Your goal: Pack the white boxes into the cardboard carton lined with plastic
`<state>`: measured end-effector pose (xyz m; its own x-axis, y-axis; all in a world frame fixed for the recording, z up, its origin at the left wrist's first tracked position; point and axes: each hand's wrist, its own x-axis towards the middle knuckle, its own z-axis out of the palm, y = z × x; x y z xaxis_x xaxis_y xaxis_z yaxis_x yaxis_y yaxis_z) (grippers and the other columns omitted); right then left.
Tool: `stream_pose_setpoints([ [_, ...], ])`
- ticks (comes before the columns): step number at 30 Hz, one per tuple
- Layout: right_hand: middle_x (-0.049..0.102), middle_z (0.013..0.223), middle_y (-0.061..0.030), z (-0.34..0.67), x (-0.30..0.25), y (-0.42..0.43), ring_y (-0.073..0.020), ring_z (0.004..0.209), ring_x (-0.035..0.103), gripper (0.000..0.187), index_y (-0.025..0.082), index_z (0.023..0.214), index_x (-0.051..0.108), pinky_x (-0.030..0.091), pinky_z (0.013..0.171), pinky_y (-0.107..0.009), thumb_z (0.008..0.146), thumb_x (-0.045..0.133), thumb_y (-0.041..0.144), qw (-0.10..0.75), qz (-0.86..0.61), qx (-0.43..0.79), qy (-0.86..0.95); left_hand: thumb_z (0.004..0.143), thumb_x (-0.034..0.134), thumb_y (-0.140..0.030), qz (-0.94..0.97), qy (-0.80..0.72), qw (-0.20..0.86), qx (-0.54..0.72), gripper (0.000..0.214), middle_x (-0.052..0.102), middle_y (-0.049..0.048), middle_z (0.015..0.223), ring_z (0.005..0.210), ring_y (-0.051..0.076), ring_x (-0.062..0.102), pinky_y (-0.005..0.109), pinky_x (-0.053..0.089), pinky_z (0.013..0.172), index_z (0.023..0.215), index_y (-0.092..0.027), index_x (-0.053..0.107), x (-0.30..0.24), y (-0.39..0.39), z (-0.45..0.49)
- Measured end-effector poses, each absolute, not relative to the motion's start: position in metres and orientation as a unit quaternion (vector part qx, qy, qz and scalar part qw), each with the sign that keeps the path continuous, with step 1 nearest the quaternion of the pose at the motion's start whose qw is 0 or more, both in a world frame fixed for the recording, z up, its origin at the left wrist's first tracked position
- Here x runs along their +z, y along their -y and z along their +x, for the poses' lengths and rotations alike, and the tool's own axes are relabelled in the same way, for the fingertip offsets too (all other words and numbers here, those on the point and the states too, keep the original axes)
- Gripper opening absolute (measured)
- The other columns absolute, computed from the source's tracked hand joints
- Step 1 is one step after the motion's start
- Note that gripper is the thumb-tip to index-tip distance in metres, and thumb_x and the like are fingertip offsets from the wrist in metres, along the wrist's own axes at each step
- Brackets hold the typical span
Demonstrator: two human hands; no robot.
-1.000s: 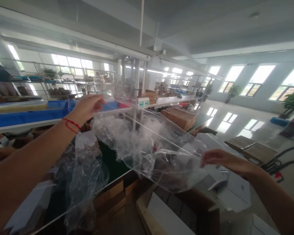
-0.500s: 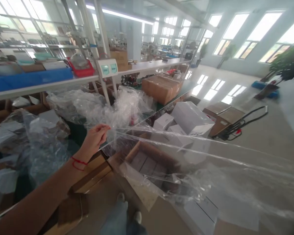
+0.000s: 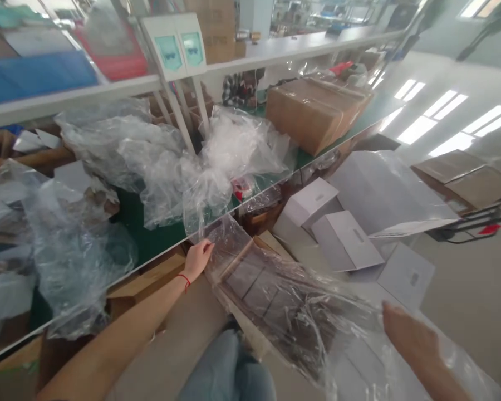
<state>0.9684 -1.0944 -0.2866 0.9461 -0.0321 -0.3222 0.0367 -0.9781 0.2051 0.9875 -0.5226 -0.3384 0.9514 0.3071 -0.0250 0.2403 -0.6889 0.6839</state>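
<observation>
A large clear plastic bag (image 3: 300, 301) is stretched between my two hands, low over an open brown carton (image 3: 250, 262) on the floor. My left hand (image 3: 197, 259), with a red string on the wrist, pinches the bag's left edge near the bench front. My right hand (image 3: 409, 337) grips the bag's right end at the lower right, partly seen through the film. The carton holds flat grey sheets, seen through the plastic.
A green-topped bench (image 3: 150, 242) on the left carries heaps of crumpled clear plastic (image 3: 209, 161) and a brown box (image 3: 313, 111). White boxes (image 3: 344, 239) lie on the floor to the right. My jeans-clad leg (image 3: 225, 373) shows at the bottom.
Both hands have dropped from shelf height to just above the floor carton, carrying the bag down. The view has tilted downward, and my right hand is back in sight.
</observation>
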Motion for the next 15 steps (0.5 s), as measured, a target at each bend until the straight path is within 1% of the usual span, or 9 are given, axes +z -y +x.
stream_pose_setpoints([
  [3, 0.070, 0.084, -0.0180, 0.984, -0.300, 1.060, -0.0354, 0.076, 0.072, 0.037, 0.017, 0.083, 0.069, 0.051, 0.058, -0.041, 0.091, 0.034, 0.006, 0.185, 0.977, -0.094, -0.057, 0.090, 0.053, -0.035, 0.921, -0.154, 0.358, 0.003, 0.021, 0.060, -0.0007, 0.059, 0.056, 0.018, 0.058, 0.028, 0.039, 0.061, 0.076, -0.021, 0.060, -0.367, 0.529, 0.994],
  [5, 0.070, 0.096, -0.0214, 0.987, -0.311, 1.025, -0.0384, 0.091, 0.070, 0.031, 0.015, 0.095, 0.070, 0.054, 0.074, -0.049, 0.090, 0.041, 0.007, 0.188, 0.973, -0.013, -0.131, 0.092, 0.051, -0.033, 0.922, -0.160, 0.351, -0.016, 0.024, 0.058, -0.0011, 0.055, 0.053, 0.018, 0.058, 0.028, 0.042, 0.060, 0.074, -0.021, 0.060, -0.377, 0.534, 1.000],
  [6, 0.069, 0.110, -0.0222, 0.986, -0.320, 1.004, -0.0390, 0.101, 0.067, 0.031, 0.016, 0.107, 0.070, 0.053, 0.084, -0.052, 0.090, 0.045, 0.008, 0.151, 0.974, 0.009, -0.167, 0.091, 0.052, -0.032, 0.925, -0.163, 0.344, -0.020, 0.023, 0.060, 0.0003, 0.059, 0.057, 0.019, 0.061, 0.029, 0.046, 0.062, 0.074, -0.021, 0.060, -0.379, 0.536, 1.003],
  [8, 0.068, 0.122, -0.0180, 0.979, -0.344, 0.962, -0.0357, 0.109, 0.065, 0.035, 0.021, 0.121, 0.067, 0.054, 0.090, -0.051, 0.092, 0.049, 0.014, 0.039, 0.959, -0.040, -0.277, 0.088, 0.059, -0.030, 0.931, -0.181, 0.317, -0.001, 0.013, 0.069, 0.0078, 0.084, 0.083, 0.026, 0.067, 0.035, 0.051, 0.079, 0.086, -0.018, 0.065, -0.376, 0.543, 1.004],
  [9, 0.065, 0.129, -0.0170, 0.975, -0.360, 0.944, -0.0343, 0.116, 0.063, 0.039, 0.023, 0.128, 0.064, 0.054, 0.094, -0.049, 0.092, 0.051, 0.016, -0.021, 0.944, -0.082, -0.319, 0.086, 0.062, -0.029, 0.937, -0.192, 0.289, 0.036, 0.016, 0.069, 0.0127, 0.101, 0.100, 0.030, 0.065, 0.040, 0.050, 0.091, 0.097, -0.017, 0.065, -0.372, 0.549, 1.003],
  [10, 0.060, 0.139, -0.0161, 0.970, -0.378, 0.928, -0.0344, 0.125, 0.058, 0.046, 0.026, 0.136, 0.058, 0.053, 0.099, -0.050, 0.092, 0.053, 0.017, -0.067, 0.929, -0.114, -0.347, 0.085, 0.064, -0.027, 0.944, -0.191, 0.255, 0.086, 0.027, 0.065, 0.0164, 0.115, 0.114, 0.033, 0.059, 0.045, 0.046, 0.101, 0.109, -0.015, 0.064, -0.367, 0.558, 0.999],
  [12, 0.044, 0.156, -0.0146, 0.961, -0.419, 0.909, -0.0391, 0.140, 0.044, 0.062, 0.032, 0.147, 0.047, 0.044, 0.108, -0.059, 0.088, 0.060, 0.018, -0.104, 0.909, -0.163, -0.370, 0.088, 0.063, -0.024, 0.961, -0.109, 0.193, 0.163, 0.041, 0.059, 0.0177, 0.128, 0.125, 0.032, 0.052, 0.047, 0.041, 0.110, 0.128, -0.016, 0.056, -0.361, 0.583, 0.989],
  [13, 0.037, 0.160, -0.0146, 0.957, -0.439, 0.906, -0.0409, 0.144, 0.038, 0.069, 0.033, 0.150, 0.042, 0.040, 0.111, -0.063, 0.086, 0.064, 0.020, -0.110, 0.905, -0.179, -0.369, 0.091, 0.061, -0.022, 0.971, -0.031, 0.174, 0.159, 0.043, 0.058, 0.0160, 0.131, 0.127, 0.029, 0.052, 0.046, 0.042, 0.111, 0.133, -0.019, 0.053, -0.361, 0.600, 0.983],
  [15, 0.025, 0.165, -0.0141, 0.953, -0.477, 0.909, -0.0421, 0.147, 0.031, 0.079, 0.036, 0.153, 0.035, 0.031, 0.115, -0.066, 0.083, 0.069, 0.022, -0.106, 0.905, -0.201, -0.359, 0.092, 0.059, -0.021, 0.979, 0.116, 0.161, 0.048, 0.050, 0.055, 0.0119, 0.142, 0.133, 0.027, 0.048, 0.045, 0.042, 0.113, 0.141, -0.026, 0.049, -0.374, 0.634, 0.976],
])
